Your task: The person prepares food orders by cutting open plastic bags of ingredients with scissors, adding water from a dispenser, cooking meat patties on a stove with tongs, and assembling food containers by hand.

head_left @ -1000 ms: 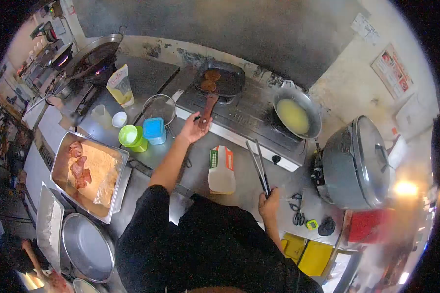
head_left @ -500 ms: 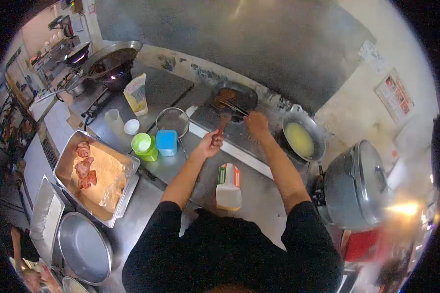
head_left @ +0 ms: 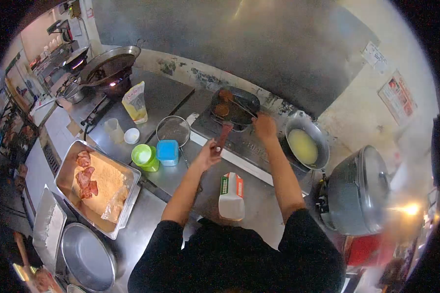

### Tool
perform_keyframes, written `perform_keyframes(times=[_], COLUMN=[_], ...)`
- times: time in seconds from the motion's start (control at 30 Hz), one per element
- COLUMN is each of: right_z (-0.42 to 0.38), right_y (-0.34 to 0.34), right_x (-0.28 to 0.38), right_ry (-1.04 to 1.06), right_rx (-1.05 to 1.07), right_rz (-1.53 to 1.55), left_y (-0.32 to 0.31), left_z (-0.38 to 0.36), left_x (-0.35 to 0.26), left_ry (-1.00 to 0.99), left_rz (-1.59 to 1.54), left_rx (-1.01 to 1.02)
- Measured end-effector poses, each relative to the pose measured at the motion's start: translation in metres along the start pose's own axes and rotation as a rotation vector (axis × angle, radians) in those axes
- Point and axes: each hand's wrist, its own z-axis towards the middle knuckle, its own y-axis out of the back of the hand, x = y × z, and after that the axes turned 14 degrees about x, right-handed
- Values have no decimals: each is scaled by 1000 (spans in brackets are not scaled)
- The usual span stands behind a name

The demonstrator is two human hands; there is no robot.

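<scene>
A dark rectangular frying pan [head_left: 244, 112] sits on the stove, with a couple of browned round pieces of food [head_left: 221, 110] at its left side. My left hand [head_left: 209, 155] is closed round a reddish-brown handle [head_left: 225, 134] that runs up to the pan's near edge. Slim metal tongs [head_left: 245, 108] extend from my right hand [head_left: 265, 127], which grips them at the pan's right side. Their tips reach over the pan near the food. Right of that hand stands a round wok [head_left: 325, 145] with yellowish liquid [head_left: 303, 146].
Raw meat [head_left: 85, 180] lies on orange powder in a metal tray [head_left: 132, 195] at left. A carton [head_left: 231, 198] stands before me. Green [head_left: 145, 156] and blue [head_left: 167, 152] containers and a strainer [head_left: 173, 131] are left of the stove. A large lidded pot [head_left: 349, 195] stands right.
The tongs and my right hand have shifted slightly right. The browned food in the pan now shows as separate pieces. My left hand keeps its hold on the handle. The view has shifted slightly.
</scene>
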Motion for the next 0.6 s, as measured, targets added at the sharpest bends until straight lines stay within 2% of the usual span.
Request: perform_keyframes(times=[0.03, 0.07, 0.13, 0.17, 0.2, 0.27, 0.33, 0.37, 0.43, 0.5, 0.53, 0.57, 0.6], right_z=[-32, -58, -117, -151, -185, -257, -320, -351, -404, -450, -453, -456, -462], right_y=[12, 14, 3, -6, -12, -36, -61, -71, -98, -135, -131, -123, -136], right_x=[6, 0, -14, -22, -29, -47, -65, -70, -82, -96, -96, -96, -104], right_ry=[-40, 19, 48, 19, 4, -8, -33, -95, -206, -230, -264, -211, -240], right_rx=[-52, -146, -255, -265, -184, -64, -16, 45, 152, 104, 171, 156, 216], right_rz=[46, 96, 132, 114, 216, 312, 314, 307, 321, 53, 238, 342, 303], left_y=[-15, -34, -75, -114, -154, -198, -238, -253, -281, -310, -326, -339, -351], left_z=[-12, -25, -58, -86, -112, -140, -151, -152, -154, -152, -147, -141, -136], left_x=[-4, -10, -20, -30, -41, -47, -36, -26, 2, 28, 39, 48, 54], left_ry=[-207, -415, -709, -744, -777, -898, -1000, -959, -941, -764, -681, -582, -468], left_rz=[445, 891, 947, 955, 959, 1098, 990, 991, 1115, 1056, 1007, 943, 900], left_rx=[-222, -443, -567, -447, -329, -325, -226, -222, 122, 367, 560, 748, 909])
